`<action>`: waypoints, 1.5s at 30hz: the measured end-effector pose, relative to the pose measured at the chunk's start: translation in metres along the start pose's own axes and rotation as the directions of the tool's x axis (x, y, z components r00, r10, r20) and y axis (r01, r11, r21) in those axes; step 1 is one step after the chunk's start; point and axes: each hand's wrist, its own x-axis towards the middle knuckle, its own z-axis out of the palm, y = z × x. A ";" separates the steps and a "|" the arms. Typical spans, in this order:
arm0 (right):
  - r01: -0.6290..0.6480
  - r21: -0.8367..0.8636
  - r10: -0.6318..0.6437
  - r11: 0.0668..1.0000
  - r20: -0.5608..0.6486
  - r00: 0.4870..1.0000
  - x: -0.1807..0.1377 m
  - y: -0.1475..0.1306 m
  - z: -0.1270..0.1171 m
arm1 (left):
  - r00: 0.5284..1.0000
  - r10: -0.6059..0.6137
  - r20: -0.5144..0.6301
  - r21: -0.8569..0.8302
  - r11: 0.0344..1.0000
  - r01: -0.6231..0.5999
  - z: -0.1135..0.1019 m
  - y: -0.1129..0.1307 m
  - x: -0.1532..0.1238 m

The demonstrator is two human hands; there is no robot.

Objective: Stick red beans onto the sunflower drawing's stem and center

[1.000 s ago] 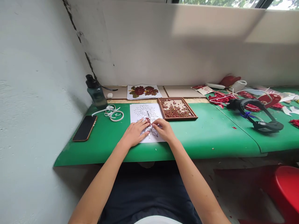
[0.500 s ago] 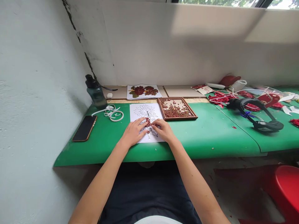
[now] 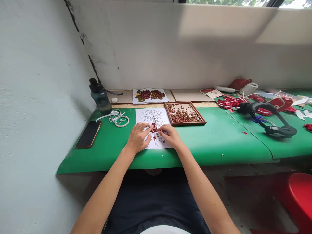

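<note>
A white sheet with a line drawing of flowers (image 3: pixel 151 113) lies on the green table. On the drawing sits a small cluster of reddish-brown beans (image 3: pixel 154 128), with another bean (image 3: pixel 155 138) just below it. My left hand (image 3: pixel 138 138) rests over the sheet's left side, its fingertips at the cluster's left edge and its thumb held apart. My right hand (image 3: pixel 170 135) is at the cluster's right edge, thumb and forefinger pinched together; what lies between them is too small to make out. Beyond it stands a wooden tray (image 3: pixel 188 123) of loose beans.
A phone (image 3: pixel 88 134), coiled white cable (image 3: pixel 121 121) and dark bottle (image 3: pixel 100 99) are on the left. A finished-looking bean picture (image 3: pixel 149 95) lies at the back. To the right are a black headset (image 3: pixel 280 130) and red scraps (image 3: pixel 229 101); a red stool (image 3: pixel 301 191) stands below.
My left hand's fingers have drawn in and its thumb has moved up and left, uncovering the lower bean. My right hand stays almost where it was.
</note>
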 end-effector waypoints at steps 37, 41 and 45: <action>-0.404 -0.269 0.290 0.874 -0.377 0.879 0.095 0.118 -0.122 | 0.979 -0.118 -0.164 -0.155 0.984 0.092 -0.001 -0.004 0.000; -0.412 -0.372 0.335 0.832 -0.254 0.907 0.096 0.141 -0.128 | 0.969 -0.158 -0.190 -0.162 0.978 0.128 0.000 -0.003 0.000; -0.391 -0.443 0.360 0.807 -0.157 0.920 0.097 0.145 -0.128 | 0.973 -0.147 -0.178 -0.135 0.983 0.124 0.000 -0.001 0.002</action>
